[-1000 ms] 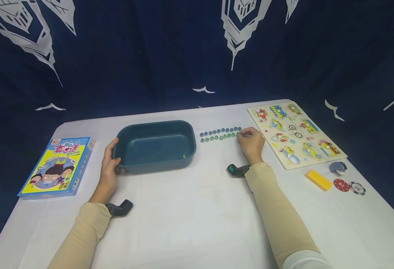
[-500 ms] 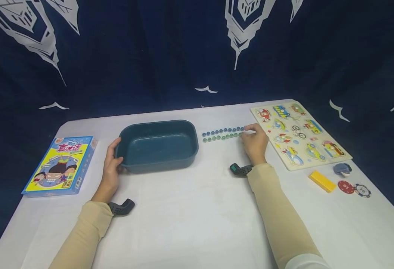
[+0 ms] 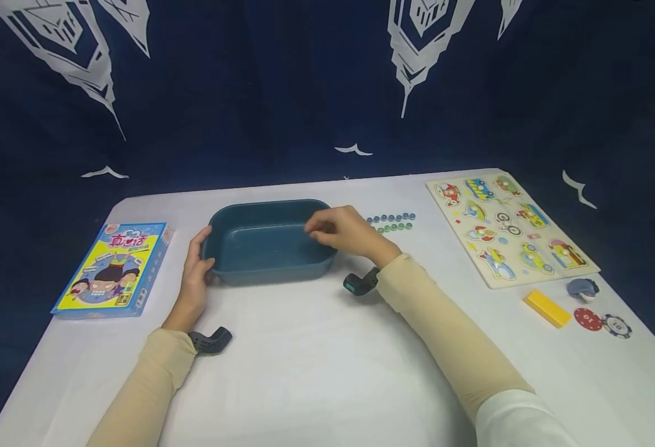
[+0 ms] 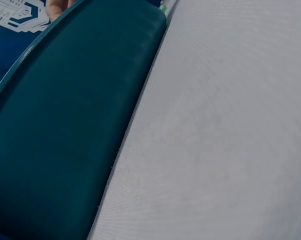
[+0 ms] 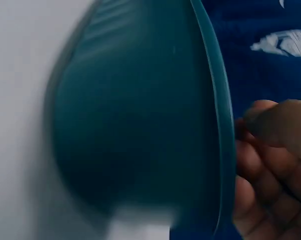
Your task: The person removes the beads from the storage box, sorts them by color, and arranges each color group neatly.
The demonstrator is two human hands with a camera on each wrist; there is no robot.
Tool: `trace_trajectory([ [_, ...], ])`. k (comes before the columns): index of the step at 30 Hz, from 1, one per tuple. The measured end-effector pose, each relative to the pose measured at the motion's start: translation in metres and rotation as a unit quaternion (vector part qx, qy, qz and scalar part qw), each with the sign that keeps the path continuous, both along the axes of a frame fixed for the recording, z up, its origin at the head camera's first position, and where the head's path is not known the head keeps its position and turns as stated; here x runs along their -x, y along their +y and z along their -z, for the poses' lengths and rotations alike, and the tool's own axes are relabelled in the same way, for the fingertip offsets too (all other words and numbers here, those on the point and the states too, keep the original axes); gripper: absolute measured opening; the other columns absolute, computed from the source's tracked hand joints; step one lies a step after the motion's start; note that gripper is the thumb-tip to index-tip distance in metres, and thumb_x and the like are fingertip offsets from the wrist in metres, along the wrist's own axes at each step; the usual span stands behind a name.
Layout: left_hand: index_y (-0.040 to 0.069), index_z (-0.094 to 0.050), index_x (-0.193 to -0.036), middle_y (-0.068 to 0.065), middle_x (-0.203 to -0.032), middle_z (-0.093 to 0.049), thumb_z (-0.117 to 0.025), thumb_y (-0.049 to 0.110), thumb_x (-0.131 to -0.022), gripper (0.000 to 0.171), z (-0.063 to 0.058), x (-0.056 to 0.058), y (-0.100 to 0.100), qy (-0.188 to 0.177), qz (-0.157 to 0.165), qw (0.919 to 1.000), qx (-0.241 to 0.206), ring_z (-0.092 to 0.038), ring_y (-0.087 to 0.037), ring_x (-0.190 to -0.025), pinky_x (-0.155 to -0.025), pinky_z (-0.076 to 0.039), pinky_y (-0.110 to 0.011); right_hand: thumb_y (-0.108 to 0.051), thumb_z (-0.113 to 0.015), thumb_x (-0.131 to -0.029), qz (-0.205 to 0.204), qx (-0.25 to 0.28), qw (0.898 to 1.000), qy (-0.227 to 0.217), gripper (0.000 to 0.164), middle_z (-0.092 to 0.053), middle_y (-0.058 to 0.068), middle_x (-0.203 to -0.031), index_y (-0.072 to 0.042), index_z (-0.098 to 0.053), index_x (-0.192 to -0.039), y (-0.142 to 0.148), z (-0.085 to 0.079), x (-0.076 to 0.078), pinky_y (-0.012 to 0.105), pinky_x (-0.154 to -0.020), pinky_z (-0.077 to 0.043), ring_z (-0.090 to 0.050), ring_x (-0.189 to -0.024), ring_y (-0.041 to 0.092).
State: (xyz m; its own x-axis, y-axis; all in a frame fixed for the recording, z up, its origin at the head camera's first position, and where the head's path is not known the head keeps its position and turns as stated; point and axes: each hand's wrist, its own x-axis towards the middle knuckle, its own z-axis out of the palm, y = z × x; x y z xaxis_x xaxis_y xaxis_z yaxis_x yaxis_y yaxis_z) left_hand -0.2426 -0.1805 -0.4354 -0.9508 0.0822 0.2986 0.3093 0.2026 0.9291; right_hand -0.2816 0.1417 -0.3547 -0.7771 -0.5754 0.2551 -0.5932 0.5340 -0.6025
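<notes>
A dark teal plastic basin (image 3: 271, 273) stands on the white-covered table. My left hand (image 3: 194, 282) grips its left end, fingers at the rim and thumb on the near side. Over the basin's right end is my right hand (image 3: 349, 233), thumb and forefinger brought together in a pinch. In the right wrist view, its curled fingers (image 5: 263, 180) are just beyond the rim; the marble in the pinch is mostly hidden by the fingertips. To the right of the basin lie a row of blue marbles (image 3: 398, 218) and a row of green marbles (image 3: 394, 228), their left parts behind my right hand.
A blue-and-yellow game box (image 3: 109, 270) lies at the left. On the right are a wooden picture puzzle board (image 3: 508, 226), a yellow block (image 3: 547, 308), a small blue-grey object (image 3: 582, 288), a red chip (image 3: 588, 319) and a white-and-black chip (image 3: 616, 326). A dark blue curtain (image 3: 282, 93) hangs behind.
My right hand has moved left from the right end of the green marble row to above the basin's right end. The left hand keeps its hold on the basin.
</notes>
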Motion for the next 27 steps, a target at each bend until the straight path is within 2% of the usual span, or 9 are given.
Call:
trace_trajectory([
  [2,0.006,-0.023,-0.156,-0.010,-0.166,-0.015,-0.033,0.004,-0.084,0.073,0.000,0.001,0.001,0.001,0.001,1.0000,0.006,-0.003,-0.024,-0.153,-0.121,0.003,-0.050,-0.006,-0.068,-0.092,-0.025,-0.053,0.998,-0.026,0.014,-0.074,0.002,-0.101,-0.008,-0.075,-0.104,-0.010,-0.002,0.003,0.028,-0.082,-0.055,-0.069,-0.089,0.013],
  [4,0.006,-0.023,-0.155,-0.010,-0.165,-0.015,-0.033,0.005,-0.083,0.073,0.000,0.001,0.002,0.005,0.001,1.0000,0.005,-0.003,-0.025,-0.154,-0.121,0.003,-0.050,-0.006,-0.068,-0.092,-0.049,-0.114,0.991,-0.045,0.014,-0.074,0.001,-0.102,-0.009,-0.076,-0.103,-0.020,-0.004,0.006,0.029,-0.083,-0.054,-0.068,-0.092,0.014],
  [6,0.005,-0.023,-0.155,-0.011,-0.165,-0.015,-0.033,0.005,-0.083,0.073,0.001,0.001,0.002,0.007,0.000,1.0000,0.005,-0.003,-0.025,-0.154,-0.121,0.004,-0.050,-0.005,-0.068,-0.091,-0.072,-0.176,0.979,-0.068,0.015,-0.074,0.001,-0.103,-0.010,-0.076,-0.103,-0.029,-0.006,0.009,0.030,-0.086,-0.054,-0.068,-0.095,0.016],
  [10,0.006,-0.023,-0.155,-0.010,-0.165,-0.016,-0.033,0.005,-0.083,0.073,0.001,0.001,0.002,0.008,-0.001,1.0000,0.005,-0.004,-0.025,-0.153,-0.121,0.003,-0.050,-0.002,-0.062,-0.092,-0.103,-0.279,0.948,-0.117,0.022,-0.073,0.002,-0.112,-0.011,-0.077,-0.106,-0.044,-0.010,0.014,0.034,-0.097,-0.049,-0.065,-0.108,0.019],
  [13,0.006,-0.024,-0.155,-0.010,-0.165,-0.016,-0.033,0.005,-0.083,0.073,0.001,0.002,0.002,0.010,-0.001,0.9999,0.009,-0.005,-0.025,-0.153,-0.121,0.003,-0.049,0.003,-0.057,-0.092,-0.115,-0.323,0.929,-0.138,0.029,-0.071,0.003,-0.117,-0.011,-0.076,-0.107,-0.050,-0.012,0.015,0.034,-0.100,-0.046,-0.061,-0.110,0.019],
  [15,0.005,-0.024,-0.155,-0.010,-0.165,-0.017,-0.033,0.006,-0.083,0.073,0.001,0.003,0.002,0.011,-0.001,0.9999,0.009,-0.005,-0.025,-0.153,-0.121,0.002,-0.049,0.006,-0.055,-0.090,-0.116,-0.338,0.923,-0.142,0.032,-0.071,0.002,-0.116,-0.011,-0.077,-0.106,-0.052,-0.013,0.016,0.032,-0.095,-0.046,-0.059,-0.105,0.019],
  [22,0.005,-0.024,-0.155,-0.011,-0.165,-0.017,-0.033,0.005,-0.083,0.072,0.001,0.004,0.001,0.009,-0.004,0.9998,0.014,-0.005,-0.025,-0.153,-0.121,0.002,-0.048,0.017,-0.053,-0.081,-0.100,-0.352,0.919,-0.150,0.038,-0.068,-0.002,-0.085,-0.010,-0.076,-0.093,-0.054,-0.011,0.019,0.027,-0.073,-0.042,-0.053,-0.084,0.017],
  [24,0.005,-0.023,-0.155,-0.011,-0.165,-0.016,-0.033,0.005,-0.084,0.072,0.000,0.003,0.001,0.006,-0.004,0.9998,0.019,-0.004,-0.025,-0.154,-0.121,0.003,-0.048,0.017,-0.054,-0.080,-0.098,-0.334,0.924,-0.157,0.036,-0.066,-0.003,-0.082,-0.010,-0.075,-0.091,-0.053,-0.010,0.019,0.026,-0.072,-0.043,-0.054,-0.082,0.016],
  [27,0.006,-0.023,-0.156,-0.010,-0.165,-0.015,-0.032,0.006,-0.084,0.072,-0.001,0.001,0.000,0.003,-0.005,0.9997,0.025,-0.004,-0.024,-0.154,-0.121,0.003,-0.049,0.011,-0.061,-0.083,-0.098,-0.272,0.945,-0.151,0.026,-0.067,-0.003,-0.084,-0.011,-0.074,-0.089,-0.048,-0.009,0.021,0.025,-0.073,-0.047,-0.059,-0.082,0.016],
])
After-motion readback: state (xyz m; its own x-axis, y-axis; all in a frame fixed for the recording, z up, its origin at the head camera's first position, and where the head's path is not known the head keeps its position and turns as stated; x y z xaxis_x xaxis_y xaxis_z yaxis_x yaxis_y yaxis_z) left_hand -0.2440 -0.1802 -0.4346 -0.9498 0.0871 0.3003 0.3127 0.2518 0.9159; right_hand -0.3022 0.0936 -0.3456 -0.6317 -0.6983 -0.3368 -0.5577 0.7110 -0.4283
